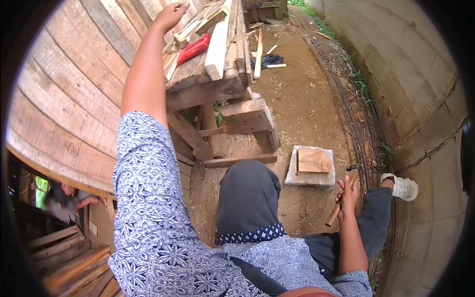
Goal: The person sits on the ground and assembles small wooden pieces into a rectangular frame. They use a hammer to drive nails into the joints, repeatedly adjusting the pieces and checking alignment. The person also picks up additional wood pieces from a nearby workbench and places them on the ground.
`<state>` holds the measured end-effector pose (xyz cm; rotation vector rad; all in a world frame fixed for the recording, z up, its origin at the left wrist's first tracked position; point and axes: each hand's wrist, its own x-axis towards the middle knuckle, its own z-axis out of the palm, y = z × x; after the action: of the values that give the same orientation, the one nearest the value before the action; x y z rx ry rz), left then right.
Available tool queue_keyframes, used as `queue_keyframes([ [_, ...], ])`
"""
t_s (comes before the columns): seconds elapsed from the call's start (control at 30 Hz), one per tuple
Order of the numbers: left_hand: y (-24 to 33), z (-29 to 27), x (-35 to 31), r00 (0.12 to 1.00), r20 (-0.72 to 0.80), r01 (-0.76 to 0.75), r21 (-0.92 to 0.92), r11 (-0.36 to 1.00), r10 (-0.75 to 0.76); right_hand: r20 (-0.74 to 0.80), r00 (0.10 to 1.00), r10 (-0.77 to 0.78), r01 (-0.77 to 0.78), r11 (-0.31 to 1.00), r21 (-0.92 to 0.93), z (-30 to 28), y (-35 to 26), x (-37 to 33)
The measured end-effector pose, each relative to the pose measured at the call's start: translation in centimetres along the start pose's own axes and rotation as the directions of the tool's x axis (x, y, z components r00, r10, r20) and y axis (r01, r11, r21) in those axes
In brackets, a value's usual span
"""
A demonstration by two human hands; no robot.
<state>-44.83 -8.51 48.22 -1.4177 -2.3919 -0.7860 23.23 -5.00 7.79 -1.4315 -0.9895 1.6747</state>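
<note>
My right hand (348, 197) is wrapped round the wooden handle of a hammer (334, 214), whose dark metal head points up and away from me. Just left of the hammer head, a short wooden block (314, 161) lies on a pale stone slab (309, 182) on the ground. My left arm stretches far forward along the plank wall. At its end, my left hand (170, 18) is raised beside the wooden workbench (200, 88) with its fingers curled together; whatever they may hold is too small to make out. On the bench lie a red tool (194, 49) and a light squared timber (217, 49).
A plank wall (74, 89) rises on the left, a concrete wall (420, 99) on the right. A notched timber support (247, 116) juts from the bench. Wood strips (258, 54) and a black plastic sheet (269, 61) lie on the dirt. Another person (64, 200) shows at lower left.
</note>
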Motion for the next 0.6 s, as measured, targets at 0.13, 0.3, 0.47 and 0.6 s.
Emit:
queue_keyframes([
  [0.13,1.0,-2.6,-7.3,0.856,0.295,0.335,0.308,0.89,-0.424,-0.023,1.0,-0.005,0.004,0.999,-0.039,-0.8,0.0,0.7],
  [0.3,-0.7,-3.1,-11.6,0.751,0.35,0.394,0.443,0.805,-0.56,0.017,1.0,-0.008,0.009,0.998,-0.065,0.1,0.5,-0.1],
  [0.47,-2.1,-2.5,-11.4,0.75,0.298,0.502,0.325,0.802,-0.59,0.001,1.0,-0.031,0.031,0.998,-0.063,0.5,0.5,-0.1],
  [0.6,-1.6,-2.0,-10.9,0.694,0.293,0.581,0.31,0.753,-0.657,-0.013,1.0,-0.028,0.028,0.998,-0.057,0.3,0.7,0.4],
])
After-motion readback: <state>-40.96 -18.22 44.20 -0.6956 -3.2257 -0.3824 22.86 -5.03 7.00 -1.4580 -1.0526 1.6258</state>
